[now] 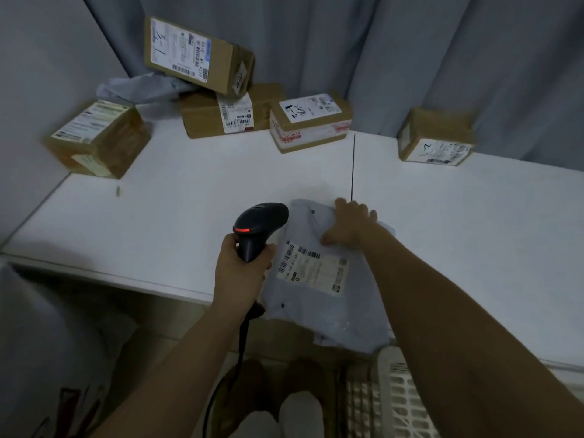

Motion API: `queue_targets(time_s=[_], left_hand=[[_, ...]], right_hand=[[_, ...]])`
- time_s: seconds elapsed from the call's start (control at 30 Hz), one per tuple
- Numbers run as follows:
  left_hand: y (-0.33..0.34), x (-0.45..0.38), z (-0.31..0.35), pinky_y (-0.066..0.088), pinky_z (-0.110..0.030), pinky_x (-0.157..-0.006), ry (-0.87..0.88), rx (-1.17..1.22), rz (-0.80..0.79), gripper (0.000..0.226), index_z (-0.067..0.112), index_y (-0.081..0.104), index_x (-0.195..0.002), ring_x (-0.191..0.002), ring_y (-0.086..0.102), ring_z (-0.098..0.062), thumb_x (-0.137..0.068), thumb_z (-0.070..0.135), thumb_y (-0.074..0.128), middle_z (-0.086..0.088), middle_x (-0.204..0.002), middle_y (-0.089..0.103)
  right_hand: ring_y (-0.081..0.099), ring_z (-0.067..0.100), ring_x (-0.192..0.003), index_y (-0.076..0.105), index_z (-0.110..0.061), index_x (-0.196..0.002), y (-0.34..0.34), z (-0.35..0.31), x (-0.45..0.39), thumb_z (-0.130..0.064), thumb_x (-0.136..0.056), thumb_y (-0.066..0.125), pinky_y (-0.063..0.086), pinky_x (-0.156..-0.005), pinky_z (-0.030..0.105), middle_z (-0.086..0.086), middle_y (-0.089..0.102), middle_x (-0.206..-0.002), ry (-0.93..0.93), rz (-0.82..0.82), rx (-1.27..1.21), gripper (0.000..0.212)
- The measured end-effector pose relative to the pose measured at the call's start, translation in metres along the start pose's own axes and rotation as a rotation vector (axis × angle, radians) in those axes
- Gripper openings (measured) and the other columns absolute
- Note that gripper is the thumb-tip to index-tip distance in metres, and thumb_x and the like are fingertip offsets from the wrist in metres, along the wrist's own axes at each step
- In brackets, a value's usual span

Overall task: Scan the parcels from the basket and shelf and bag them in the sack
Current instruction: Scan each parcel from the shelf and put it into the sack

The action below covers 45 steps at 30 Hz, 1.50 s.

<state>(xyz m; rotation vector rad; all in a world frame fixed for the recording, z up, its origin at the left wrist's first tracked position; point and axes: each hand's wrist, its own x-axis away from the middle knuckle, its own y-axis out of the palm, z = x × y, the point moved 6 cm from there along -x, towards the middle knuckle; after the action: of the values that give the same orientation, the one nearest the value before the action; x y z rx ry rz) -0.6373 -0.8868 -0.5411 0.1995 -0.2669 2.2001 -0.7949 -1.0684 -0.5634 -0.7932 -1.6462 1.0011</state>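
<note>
A grey plastic mailer parcel (319, 298) lies at the front edge of the white shelf top (177, 222), its white barcode label (313, 267) facing up. My right hand (349, 227) presses flat on the mailer's far end, fingers spread. My left hand (243, 273) grips a black barcode scanner (259, 227) with a red light showing, held just left of the label; its cable hangs down below. A white plastic basket (392, 396) stands on the floor at the lower right, partly under my right arm.
Several brown cardboard parcels stand along the back: one at the left (98, 139), a stack of two (218, 90), one in the middle (311, 121), one at the right (434, 139). A crumpled grey bag (142, 88) lies behind them. Curtains hang behind.
</note>
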Motion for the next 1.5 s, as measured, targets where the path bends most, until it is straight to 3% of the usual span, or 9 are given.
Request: queue_targets(time_s=[0.07, 0.13, 0.33, 0.47, 0.63, 0.73, 1.0, 1.27, 1.5], left_hand=[[-0.001, 0.001, 0.003, 0.051, -0.019, -0.059, 0.003, -0.006, 0.0, 0.024, 0.026, 0.051, -0.091, -0.068, 0.062, -0.011, -0.086, 0.015, 0.071, -0.002, -0.084, 0.063], [-0.005, 0.006, 0.011, 0.051, -0.024, -0.062, 0.014, -0.008, 0.005, 0.024, 0.026, 0.051, -0.092, -0.069, 0.062, -0.013, -0.085, 0.015, 0.071, -0.003, -0.084, 0.063], [-0.031, 0.034, 0.068, 0.056, -0.039, -0.077, 0.098, 0.002, 0.025, 0.024, 0.024, 0.052, -0.095, -0.082, 0.066, -0.023, -0.084, 0.017, 0.072, -0.007, -0.09, 0.064], [-0.056, 0.062, 0.119, 0.055, -0.048, -0.085, 0.177, 0.033, 0.067, 0.027, 0.02, 0.051, -0.103, -0.088, 0.065, -0.026, -0.085, 0.017, 0.07, -0.006, -0.093, 0.064], [-0.091, 0.104, 0.151, 0.054, -0.046, -0.084, 0.233, 0.057, 0.13, 0.03, 0.025, 0.047, -0.106, -0.089, 0.063, -0.025, -0.085, 0.022, 0.068, -0.008, -0.098, 0.063], [-0.106, 0.124, 0.141, 0.053, -0.044, -0.082, 0.248, 0.03, 0.151, 0.029, 0.029, 0.046, -0.103, -0.086, 0.062, -0.024, -0.085, 0.023, 0.068, -0.008, -0.097, 0.063], [-0.118, 0.134, 0.126, 0.055, -0.043, -0.081, 0.283, -0.11, 0.05, 0.03, 0.029, 0.047, -0.1, -0.086, 0.061, -0.019, -0.084, 0.024, 0.072, 0.003, -0.093, 0.059], [-0.111, 0.131, 0.128, 0.046, -0.02, -0.068, 0.336, -0.189, 0.012, 0.032, 0.02, 0.047, -0.107, -0.082, 0.057, -0.008, -0.085, 0.021, 0.071, 0.01, -0.09, 0.055], [-0.107, 0.13, 0.125, 0.045, -0.018, -0.064, 0.276, -0.227, -0.024, 0.035, 0.024, 0.041, -0.11, -0.082, 0.059, -0.01, -0.088, 0.024, 0.068, 0.009, -0.091, 0.055]], right_hand=[[0.053, 0.03, -0.111, 0.056, -0.015, -0.111, -0.005, 0.003, 0.003, -0.036, -0.075, 0.075, 0.044, -0.094, 0.04, 0.01, 0.057, -0.115, -0.049, 0.054, -0.038, 0.045], [0.058, 0.026, -0.094, 0.058, -0.013, -0.087, -0.017, 0.006, 0.018, -0.027, -0.08, 0.071, 0.045, -0.076, 0.031, 0.009, 0.061, -0.098, -0.079, 0.09, -0.142, 0.021], [0.054, 0.022, -0.085, 0.06, -0.013, -0.094, -0.064, 0.007, 0.092, -0.023, -0.091, 0.062, 0.037, -0.072, 0.028, 0.005, 0.06, -0.094, -0.089, 0.24, -0.447, 0.011], [0.055, 0.023, -0.088, 0.063, -0.005, -0.108, -0.088, -0.002, 0.156, -0.021, -0.094, 0.06, 0.039, -0.076, 0.028, 0.008, 0.062, -0.097, -0.054, 0.402, -0.818, 0.021], [0.054, 0.03, -0.119, 0.056, -0.007, -0.131, -0.076, -0.019, 0.221, -0.022, -0.097, 0.057, 0.042, -0.104, 0.039, 0.01, 0.059, -0.131, 0.111, 0.537, -1.34, 0.038], [0.056, 0.025, -0.11, 0.057, -0.013, -0.128, -0.056, -0.029, 0.241, -0.021, -0.097, 0.057, 0.045, -0.098, 0.037, 0.006, 0.06, -0.124, 0.162, 0.513, -1.55, 0.033], [0.054, 0.03, -0.12, 0.055, -0.007, -0.132, -0.053, -0.033, 0.243, -0.023, -0.098, 0.056, 0.041, -0.091, 0.03, 0.011, 0.058, -0.13, 0.144, 0.532, -1.397, 0.037], [0.05, 0.032, -0.124, 0.053, -0.007, -0.134, -0.049, -0.03, 0.229, -0.024, -0.099, 0.054, 0.038, -0.093, 0.032, 0.012, 0.055, -0.134, 0.168, 0.524, -1.368, 0.039], [0.047, 0.033, -0.128, 0.051, -0.009, -0.136, -0.046, -0.034, 0.223, -0.029, -0.099, 0.053, 0.039, -0.105, 0.042, 0.011, 0.053, -0.138, 0.184, 0.503, -1.346, 0.042]])
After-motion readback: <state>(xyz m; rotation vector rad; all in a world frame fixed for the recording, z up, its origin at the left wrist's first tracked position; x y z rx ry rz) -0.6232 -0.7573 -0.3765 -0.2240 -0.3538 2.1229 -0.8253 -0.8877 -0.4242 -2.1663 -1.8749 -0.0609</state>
